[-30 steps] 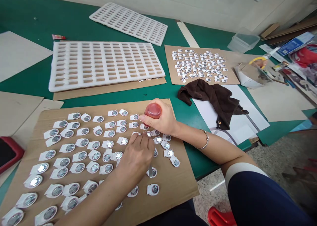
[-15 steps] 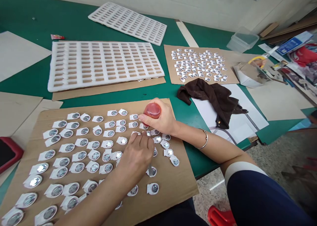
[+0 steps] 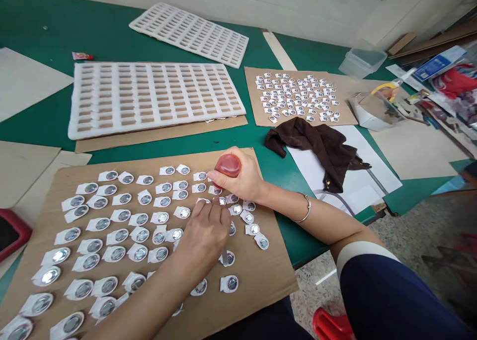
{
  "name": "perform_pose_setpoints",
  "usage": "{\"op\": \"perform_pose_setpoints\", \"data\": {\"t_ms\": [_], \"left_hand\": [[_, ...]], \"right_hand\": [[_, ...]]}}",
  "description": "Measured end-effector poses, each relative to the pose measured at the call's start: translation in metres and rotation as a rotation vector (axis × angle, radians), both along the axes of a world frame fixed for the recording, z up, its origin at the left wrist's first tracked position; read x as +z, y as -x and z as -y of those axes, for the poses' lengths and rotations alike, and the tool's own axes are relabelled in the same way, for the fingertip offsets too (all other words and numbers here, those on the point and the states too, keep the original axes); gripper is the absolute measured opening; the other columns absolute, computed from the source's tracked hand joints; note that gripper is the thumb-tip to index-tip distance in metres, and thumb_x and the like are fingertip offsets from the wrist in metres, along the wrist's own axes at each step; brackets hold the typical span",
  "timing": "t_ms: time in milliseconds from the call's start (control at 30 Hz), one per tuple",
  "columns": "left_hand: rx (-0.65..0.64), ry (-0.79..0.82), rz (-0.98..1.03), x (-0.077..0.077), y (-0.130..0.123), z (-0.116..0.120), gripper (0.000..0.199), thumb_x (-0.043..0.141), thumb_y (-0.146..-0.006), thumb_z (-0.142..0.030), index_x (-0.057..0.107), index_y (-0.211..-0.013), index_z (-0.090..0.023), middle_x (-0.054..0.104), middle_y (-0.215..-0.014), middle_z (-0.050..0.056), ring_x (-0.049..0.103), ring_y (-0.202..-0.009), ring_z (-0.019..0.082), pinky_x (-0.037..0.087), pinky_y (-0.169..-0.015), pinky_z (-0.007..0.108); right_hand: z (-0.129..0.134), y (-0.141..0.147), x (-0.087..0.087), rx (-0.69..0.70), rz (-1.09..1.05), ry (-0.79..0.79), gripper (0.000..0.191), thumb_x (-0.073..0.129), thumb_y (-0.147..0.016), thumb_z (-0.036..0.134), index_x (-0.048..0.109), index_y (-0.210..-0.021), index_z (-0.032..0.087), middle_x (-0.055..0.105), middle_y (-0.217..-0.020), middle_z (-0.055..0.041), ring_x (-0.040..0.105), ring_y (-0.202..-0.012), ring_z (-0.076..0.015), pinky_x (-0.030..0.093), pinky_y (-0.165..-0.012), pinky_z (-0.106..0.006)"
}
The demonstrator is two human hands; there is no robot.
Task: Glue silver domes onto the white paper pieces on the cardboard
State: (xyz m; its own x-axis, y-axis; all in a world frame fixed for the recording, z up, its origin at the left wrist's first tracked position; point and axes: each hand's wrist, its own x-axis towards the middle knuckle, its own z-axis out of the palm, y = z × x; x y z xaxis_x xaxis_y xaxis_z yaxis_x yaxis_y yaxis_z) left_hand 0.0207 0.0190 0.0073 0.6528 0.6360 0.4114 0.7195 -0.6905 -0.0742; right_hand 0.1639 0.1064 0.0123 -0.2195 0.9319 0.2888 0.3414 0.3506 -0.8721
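Observation:
My right hand (image 3: 248,178) is wrapped round a red, rounded squeeze bottle (image 3: 228,166), tipped with its narrow end down toward the board. Close beside and below it, my left hand (image 3: 210,225) is closed with its fingertips pinched together. A thin flat metal tool (image 3: 224,255), its kind unclear, sticks out beneath that hand. Both hands are over a brown cardboard sheet (image 3: 261,275) with many small white tabbed pieces, each bearing a shiny round metal disc, such as this disc piece (image 3: 229,283). The piece under my fingers is mostly hidden.
Behind the cardboard lies a white foam tray (image 3: 151,101) with slots, and another foam tray (image 3: 190,34) farther back. A second cardboard (image 3: 253,109) bears similar disc pieces. A brown cloth (image 3: 316,148), a clear plastic box (image 3: 363,59) and a red-edged object (image 3: 15,235) flank the work.
The view has shifted very slightly. Both hands keep nearly the same place and grip, and the disc pieces lie as before.

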Motion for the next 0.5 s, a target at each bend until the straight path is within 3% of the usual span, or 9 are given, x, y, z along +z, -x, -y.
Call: {"op": "perform_pose_setpoints", "data": {"t_ms": [500], "left_hand": [[-0.003,-0.026,-0.001,-0.0025,0.0008,-0.0008,0.025,0.044,-0.077,0.007,0.057,-0.067,-0.013,0.060,-0.067,0.011,0.051,-0.061,0.021,0.047,-0.066,0.035]], "right_hand": [[-0.0004,0.0000,-0.0012,-0.008,0.013,-0.023,0.041,0.072,-0.072,0.057,0.053,-0.084,0.022,0.067,-0.080,-0.0002,0.064,-0.073,-0.0155,0.051,-0.068,-0.031]]}}
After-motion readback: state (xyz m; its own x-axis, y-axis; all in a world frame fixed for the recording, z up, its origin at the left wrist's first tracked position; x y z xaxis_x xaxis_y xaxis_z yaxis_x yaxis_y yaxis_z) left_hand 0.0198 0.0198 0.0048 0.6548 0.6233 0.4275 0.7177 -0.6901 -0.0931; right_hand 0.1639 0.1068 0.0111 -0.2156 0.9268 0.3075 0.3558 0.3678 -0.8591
